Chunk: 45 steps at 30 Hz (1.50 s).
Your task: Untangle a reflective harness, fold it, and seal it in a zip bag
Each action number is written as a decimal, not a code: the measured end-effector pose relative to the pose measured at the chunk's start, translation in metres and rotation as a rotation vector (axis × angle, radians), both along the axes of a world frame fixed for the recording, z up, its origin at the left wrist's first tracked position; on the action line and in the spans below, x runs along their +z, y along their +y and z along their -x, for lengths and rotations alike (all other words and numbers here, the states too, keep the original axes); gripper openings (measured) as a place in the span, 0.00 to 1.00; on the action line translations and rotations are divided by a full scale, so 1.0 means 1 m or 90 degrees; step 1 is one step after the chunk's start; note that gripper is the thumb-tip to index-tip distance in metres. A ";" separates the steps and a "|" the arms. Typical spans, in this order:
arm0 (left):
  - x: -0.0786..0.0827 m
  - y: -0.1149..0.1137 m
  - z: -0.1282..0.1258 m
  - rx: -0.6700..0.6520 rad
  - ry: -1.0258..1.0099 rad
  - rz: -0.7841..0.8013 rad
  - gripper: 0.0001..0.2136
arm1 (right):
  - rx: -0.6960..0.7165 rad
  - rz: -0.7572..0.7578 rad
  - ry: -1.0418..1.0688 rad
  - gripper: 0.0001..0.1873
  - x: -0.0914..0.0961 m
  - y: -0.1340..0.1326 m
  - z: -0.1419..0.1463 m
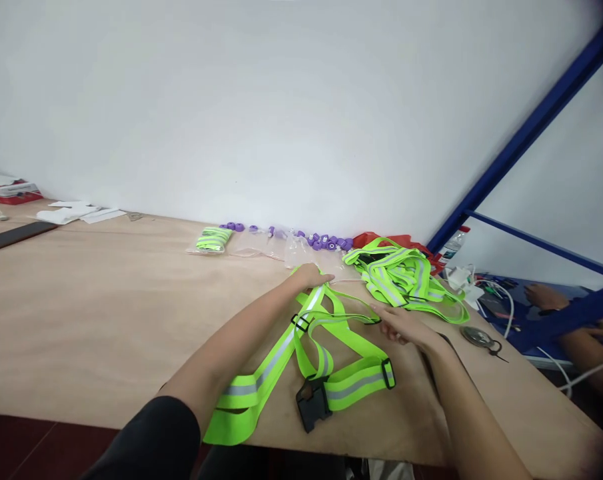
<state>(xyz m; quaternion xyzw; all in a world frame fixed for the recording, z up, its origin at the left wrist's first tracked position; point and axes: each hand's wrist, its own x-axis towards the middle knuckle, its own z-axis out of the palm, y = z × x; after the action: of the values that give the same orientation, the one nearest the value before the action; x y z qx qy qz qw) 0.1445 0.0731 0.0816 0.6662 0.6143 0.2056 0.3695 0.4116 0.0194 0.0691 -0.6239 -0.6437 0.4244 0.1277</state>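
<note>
Lying on the tabletop (146, 293) between the two hands, a lime-green reflective harness (281, 347) is spread in loops, its grey stripe turned upward along most of the webbing. Its lower-left loop is hung slightly over the near edge. A black buckle (314, 405) is set at the near end of one strap, and black sliders (388, 373) are threaded on the webbing. The upper end of the harness is gripped by the left hand (314, 275), whose fingers are closed together over the strap. The right hand (398, 325) is held at the far-right loop, with the index finger stretched forward and the other fingers bent; whether the webbing is pinched there or only touched cannot be told.

Beyond the right hand, a tangled pile of matching straps (401, 273) is heaped against red material (396, 241). Purple rolls (326, 242) are lined up along the wall (261, 120), with clear bags (256, 245) laid before them and a packed green bundle (211, 240) placed to their left. A round metallic object (476, 335) is left near the right forearm. Past the blue frame (526, 143), another person's hand (546, 297) is seen.
</note>
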 end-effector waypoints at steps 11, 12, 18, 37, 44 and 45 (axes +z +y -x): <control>0.027 0.010 0.014 0.071 -0.451 -0.007 0.11 | -0.015 -0.144 0.397 0.30 -0.027 0.006 0.020; 0.037 0.007 0.018 0.072 -0.492 -0.012 0.11 | 0.000 -0.142 0.426 0.30 -0.025 0.004 0.023; 0.090 -0.018 0.033 0.042 -0.679 -0.029 0.11 | 0.111 -0.172 0.468 0.27 -0.010 -0.016 0.052; 0.167 -0.085 0.034 -0.187 -0.596 -0.135 0.17 | 0.110 -0.575 0.563 0.09 0.082 -0.081 0.109; 0.201 -0.103 0.045 -0.245 -0.417 -0.217 0.17 | 0.059 -0.445 0.742 0.09 0.147 -0.092 0.105; 0.206 -0.104 0.047 -0.242 -0.411 -0.222 0.15 | 0.064 -0.432 0.758 0.09 0.158 -0.094 0.103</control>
<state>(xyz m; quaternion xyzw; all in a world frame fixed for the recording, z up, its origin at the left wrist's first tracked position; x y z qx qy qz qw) 0.0971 -0.0313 0.2875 0.7217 0.2886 0.4331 0.4563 0.3088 -0.0750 0.2267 -0.1791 -0.5892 0.4754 0.6283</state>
